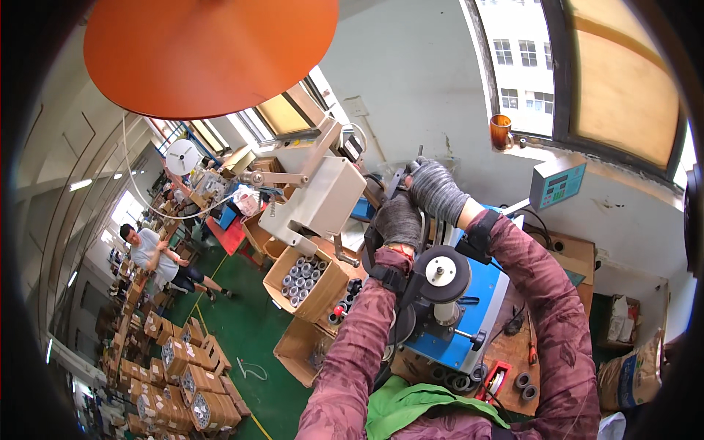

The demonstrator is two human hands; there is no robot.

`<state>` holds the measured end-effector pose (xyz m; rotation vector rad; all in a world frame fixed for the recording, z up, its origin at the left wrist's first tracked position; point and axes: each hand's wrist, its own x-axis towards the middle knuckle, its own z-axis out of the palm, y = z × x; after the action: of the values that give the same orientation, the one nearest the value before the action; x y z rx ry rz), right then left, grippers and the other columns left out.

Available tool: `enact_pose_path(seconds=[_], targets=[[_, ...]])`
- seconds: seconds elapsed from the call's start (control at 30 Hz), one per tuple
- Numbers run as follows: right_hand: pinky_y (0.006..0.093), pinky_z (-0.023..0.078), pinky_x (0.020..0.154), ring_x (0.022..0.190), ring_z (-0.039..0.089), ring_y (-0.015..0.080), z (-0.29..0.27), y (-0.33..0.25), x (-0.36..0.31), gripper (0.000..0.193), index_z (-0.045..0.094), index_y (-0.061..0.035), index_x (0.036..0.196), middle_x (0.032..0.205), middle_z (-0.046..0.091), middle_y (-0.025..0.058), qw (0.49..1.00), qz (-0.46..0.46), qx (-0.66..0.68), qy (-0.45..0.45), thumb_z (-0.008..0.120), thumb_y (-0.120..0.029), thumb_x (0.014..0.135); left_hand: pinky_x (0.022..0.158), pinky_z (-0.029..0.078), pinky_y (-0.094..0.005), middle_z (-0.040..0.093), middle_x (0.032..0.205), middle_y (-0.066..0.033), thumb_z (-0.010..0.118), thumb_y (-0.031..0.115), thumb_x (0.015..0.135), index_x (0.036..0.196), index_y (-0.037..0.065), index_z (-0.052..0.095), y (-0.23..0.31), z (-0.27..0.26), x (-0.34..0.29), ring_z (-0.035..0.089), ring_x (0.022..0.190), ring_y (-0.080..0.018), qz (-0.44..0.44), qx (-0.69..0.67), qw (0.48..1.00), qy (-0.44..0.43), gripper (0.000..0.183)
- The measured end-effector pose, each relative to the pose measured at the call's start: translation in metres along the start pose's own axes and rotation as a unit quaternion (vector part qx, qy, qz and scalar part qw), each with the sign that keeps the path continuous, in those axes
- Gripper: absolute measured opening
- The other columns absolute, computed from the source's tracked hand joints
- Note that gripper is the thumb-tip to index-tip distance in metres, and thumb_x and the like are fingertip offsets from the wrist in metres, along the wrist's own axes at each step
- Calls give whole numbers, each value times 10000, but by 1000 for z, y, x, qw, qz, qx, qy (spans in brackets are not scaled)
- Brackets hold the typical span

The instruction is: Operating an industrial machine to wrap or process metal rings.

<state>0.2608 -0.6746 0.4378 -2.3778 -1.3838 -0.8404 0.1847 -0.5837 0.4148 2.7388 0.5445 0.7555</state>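
Left of the left hand, a cardboard box (331, 284) holds metal rings (303, 277); the gloved left hand (400, 220) has its fingers bent at a metal part (396, 181) just beyond it, whether clamped I cannot tell. Close on its right, the gloved right hand (437, 192) curls beside that part, its grip equally unclear. Nearer the body than both hands sits a blue machine (485, 290); right of the right hand, an amber mug (501, 133), then a control panel (557, 183)

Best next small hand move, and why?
I'd probably ease the right hand back slightly to expose the contact: both gloved hands crowd together beyond the blue machine's dark wheel, and what the left hand grips is hidden.
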Motion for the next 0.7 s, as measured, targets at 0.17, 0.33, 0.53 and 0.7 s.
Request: enact_pose_path(seconds=[0.17,0.33,0.53,0.7], targets=[[409,498,721,840,592,333,-28,7,-26,251,643,-42,816,868,581,169,962,111,191,160,715,-261,715,690,506,-484,644,782,-204,578,316,852,902,72,682,-17,2,-2,643,776,-376,20,41,999,-26,270],[349,483,619,685,604,243,-64,4,-131,164,616,-27,804,800,568,120,892,250,345,153,674,-181,800,550,467,-474,613,676,-165,611,296,849,942,62,592,-35,-39,-83,610,601,-369,104,-97,989,-37,253],[329,400,603,637,481,175,-4,-1,-383,156,556,-12,750,667,483,96,839,447,285,122,641,-128,811,592,503,-371,661,823,-133,634,239,828,1085,138,620,-99,-95,-227,644,702,-288,254,-186,904,-289,276],[278,397,493,525,490,111,21,-73,-549,165,616,-38,771,616,551,15,693,649,307,73,628,-180,854,655,526,-371,671,824,-139,661,241,818,1037,105,653,-188,-94,-275,666,747,-298,77,-83,938,-328,259]])
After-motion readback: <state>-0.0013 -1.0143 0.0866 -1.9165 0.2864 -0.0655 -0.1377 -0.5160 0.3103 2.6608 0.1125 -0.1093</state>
